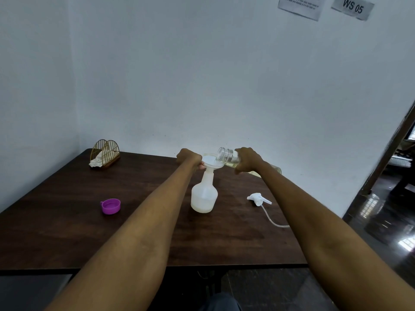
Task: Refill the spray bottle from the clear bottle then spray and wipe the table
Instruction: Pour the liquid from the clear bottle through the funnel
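Observation:
A white translucent spray bottle [204, 194] stands upright on the dark wooden table [67, 221], with some pale liquid in its base. A white funnel [211, 163] sits in its neck. My left hand [189, 158] grips the funnel's rim from the left. My right hand [248, 161] holds the clear bottle [226, 156] tipped on its side, its open mouth over the funnel; yellowish liquid shows inside it. The white spray head [259, 198] with its thin tube lies on the table to the right.
A purple cap [110, 206] lies open side up on the table's left part. A golden wire holder [105, 153] with a white cloth stands at the far left corner. Walls close the table's back and left sides. A doorway opens at the right.

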A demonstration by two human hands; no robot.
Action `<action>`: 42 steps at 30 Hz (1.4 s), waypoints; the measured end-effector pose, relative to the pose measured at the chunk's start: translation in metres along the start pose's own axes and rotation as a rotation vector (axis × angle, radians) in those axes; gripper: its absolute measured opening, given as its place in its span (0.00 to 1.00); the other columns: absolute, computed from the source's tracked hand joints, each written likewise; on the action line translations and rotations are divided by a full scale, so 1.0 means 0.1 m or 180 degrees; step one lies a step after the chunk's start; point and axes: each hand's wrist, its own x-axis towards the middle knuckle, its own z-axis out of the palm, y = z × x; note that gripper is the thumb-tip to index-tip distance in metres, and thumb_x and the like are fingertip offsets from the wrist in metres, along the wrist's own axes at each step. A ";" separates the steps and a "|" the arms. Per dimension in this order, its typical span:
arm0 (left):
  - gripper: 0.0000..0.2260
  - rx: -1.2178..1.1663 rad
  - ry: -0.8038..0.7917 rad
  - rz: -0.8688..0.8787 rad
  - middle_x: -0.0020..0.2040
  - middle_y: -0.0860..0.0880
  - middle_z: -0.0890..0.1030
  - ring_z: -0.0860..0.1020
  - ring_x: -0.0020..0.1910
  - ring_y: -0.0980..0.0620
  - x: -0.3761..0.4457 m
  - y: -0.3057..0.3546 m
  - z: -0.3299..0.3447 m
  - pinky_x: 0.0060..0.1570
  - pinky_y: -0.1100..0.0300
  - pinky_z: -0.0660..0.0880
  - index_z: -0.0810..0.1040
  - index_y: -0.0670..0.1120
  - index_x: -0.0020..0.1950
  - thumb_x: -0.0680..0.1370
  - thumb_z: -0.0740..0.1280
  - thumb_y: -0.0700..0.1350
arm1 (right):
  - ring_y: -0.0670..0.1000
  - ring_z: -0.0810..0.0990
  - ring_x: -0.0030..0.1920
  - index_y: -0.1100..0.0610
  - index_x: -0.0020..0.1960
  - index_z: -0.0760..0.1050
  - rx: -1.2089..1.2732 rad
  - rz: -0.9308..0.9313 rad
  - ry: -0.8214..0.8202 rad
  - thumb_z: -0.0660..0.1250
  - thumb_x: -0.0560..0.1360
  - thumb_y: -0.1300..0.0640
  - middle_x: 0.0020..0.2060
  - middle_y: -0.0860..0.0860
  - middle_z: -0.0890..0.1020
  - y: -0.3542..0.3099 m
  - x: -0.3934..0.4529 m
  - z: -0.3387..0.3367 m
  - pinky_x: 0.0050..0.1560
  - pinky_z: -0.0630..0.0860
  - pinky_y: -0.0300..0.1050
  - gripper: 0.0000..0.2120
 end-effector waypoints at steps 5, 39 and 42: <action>0.11 -0.0002 0.0025 0.0015 0.35 0.41 0.79 0.71 0.11 0.56 0.00 -0.01 0.00 0.34 0.62 0.79 0.72 0.38 0.32 0.73 0.67 0.30 | 0.57 0.78 0.51 0.61 0.51 0.74 0.0007 0.0020 0.0017 0.75 0.62 0.60 0.50 0.56 0.79 -0.01 -0.01 -0.01 0.41 0.69 0.43 0.20; 0.10 -0.0034 -0.0052 -0.0011 0.29 0.43 0.77 0.72 0.11 0.56 0.00 -0.02 -0.01 0.32 0.63 0.78 0.72 0.38 0.33 0.74 0.66 0.30 | 0.56 0.77 0.54 0.60 0.54 0.74 -0.0064 0.0075 0.0025 0.75 0.63 0.59 0.52 0.55 0.79 -0.03 -0.03 -0.05 0.41 0.68 0.43 0.21; 0.10 -0.0033 -0.0035 -0.0013 0.29 0.43 0.76 0.71 0.11 0.56 0.00 -0.01 -0.01 0.28 0.64 0.77 0.72 0.38 0.33 0.74 0.67 0.30 | 0.57 0.77 0.56 0.61 0.56 0.74 -0.0069 0.0049 0.0037 0.75 0.63 0.59 0.53 0.55 0.79 -0.03 -0.02 -0.05 0.42 0.68 0.43 0.23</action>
